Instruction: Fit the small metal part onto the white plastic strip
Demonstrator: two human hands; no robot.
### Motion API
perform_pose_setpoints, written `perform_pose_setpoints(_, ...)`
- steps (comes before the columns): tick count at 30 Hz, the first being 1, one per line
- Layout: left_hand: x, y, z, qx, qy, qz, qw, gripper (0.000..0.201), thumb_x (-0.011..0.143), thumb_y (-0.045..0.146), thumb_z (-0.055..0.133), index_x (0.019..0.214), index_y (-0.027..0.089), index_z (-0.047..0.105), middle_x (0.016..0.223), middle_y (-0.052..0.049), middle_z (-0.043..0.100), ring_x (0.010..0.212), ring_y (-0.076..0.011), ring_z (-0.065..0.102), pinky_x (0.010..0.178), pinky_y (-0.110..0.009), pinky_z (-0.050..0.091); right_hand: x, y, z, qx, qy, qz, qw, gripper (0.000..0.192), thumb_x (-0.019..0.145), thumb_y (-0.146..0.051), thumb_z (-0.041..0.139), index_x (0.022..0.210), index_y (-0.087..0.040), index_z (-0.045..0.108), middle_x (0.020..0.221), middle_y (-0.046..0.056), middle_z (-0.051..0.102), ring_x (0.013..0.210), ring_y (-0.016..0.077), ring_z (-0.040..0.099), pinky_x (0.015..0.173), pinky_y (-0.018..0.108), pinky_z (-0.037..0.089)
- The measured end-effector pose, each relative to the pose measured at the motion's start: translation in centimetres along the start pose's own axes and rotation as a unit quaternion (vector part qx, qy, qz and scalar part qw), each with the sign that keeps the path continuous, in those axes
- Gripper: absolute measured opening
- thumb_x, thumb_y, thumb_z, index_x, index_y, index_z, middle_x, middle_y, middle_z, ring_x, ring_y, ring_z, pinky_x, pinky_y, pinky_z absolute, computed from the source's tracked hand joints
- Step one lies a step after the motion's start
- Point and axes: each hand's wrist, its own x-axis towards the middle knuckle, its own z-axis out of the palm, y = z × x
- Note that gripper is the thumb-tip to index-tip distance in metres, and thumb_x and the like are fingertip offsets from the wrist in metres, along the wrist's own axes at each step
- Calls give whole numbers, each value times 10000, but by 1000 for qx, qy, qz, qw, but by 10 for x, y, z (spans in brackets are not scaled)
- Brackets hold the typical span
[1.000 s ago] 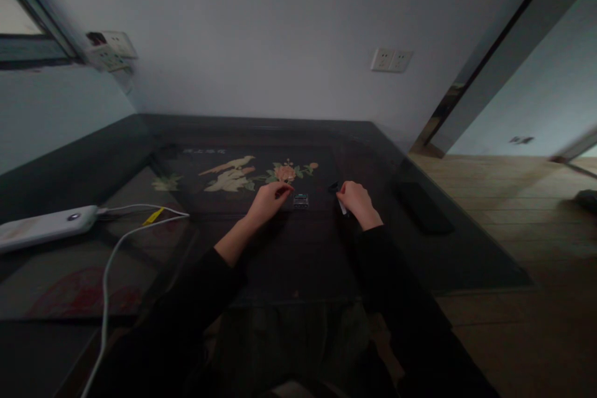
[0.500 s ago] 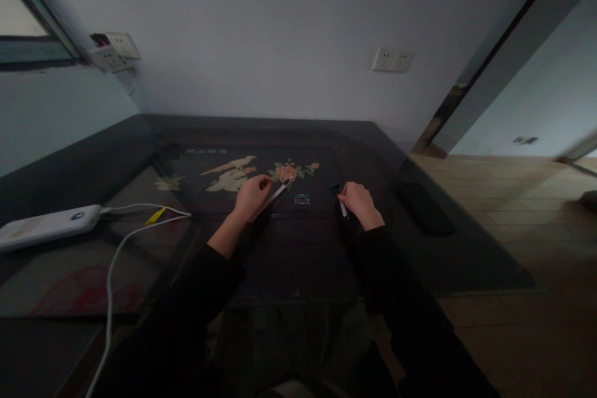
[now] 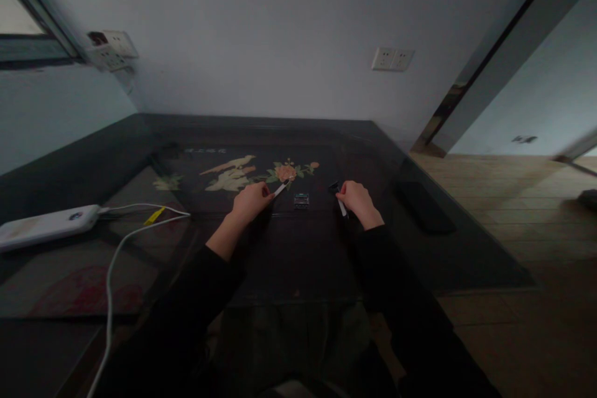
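My right hand [image 3: 358, 200] is closed around a razor [image 3: 342, 206] with a white handle and a dark head, which points up and to the left. To its left, my left hand [image 3: 252, 202] pinches a slim white handle with a dark tip [image 3: 282, 188]; the handle's lower part is hidden by the fingers. Between the two hands a small rectangular piece that looks like a razor cartridge [image 3: 301, 201] lies on the dark tabletop [image 3: 298, 249], touched by neither hand.
A black phone-like slab [image 3: 425, 208] lies to the right on the table. On the left rests a white power bank [image 3: 49, 227] with a white cable [image 3: 111, 280] and a yellow tag [image 3: 155, 216]. Behind the table stands a wall with sockets [image 3: 392, 59].
My left hand has come down and slightly right onto the slim white handle, its fingers now gripping it. My right hand with the razor has hardly moved.
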Motion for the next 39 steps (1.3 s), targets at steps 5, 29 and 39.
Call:
perform_pose_setpoints(5,3,-6,5,0,-23,5,1000,162,703,355,661,656,200,646,669,-89,660,603,-206,597,556,-290,408,-1,-1,-3,1,-5,11,1000,150,825,-291,608,905,-179,670,959,130,703,911,268,675,721,323,481)
perform_pose_setpoints(29,-16,81,11,-414,-170,-49,893,173,881,233,545,737,139,530,475,54,508,384,-60,489,444,-180,440,-12,-17,-18,49,82,43,995,280,889,-436,497,915,-232,687,938,83,704,905,256,660,722,323,468)
perform_pose_setpoints(39,4,135,44,-120,-203,-24,972,264,874,263,488,777,86,658,720,-130,708,678,-182,708,636,-229,534,-9,-10,-19,25,39,41,998,263,885,-437,508,916,-237,677,983,92,700,927,260,660,723,326,466)
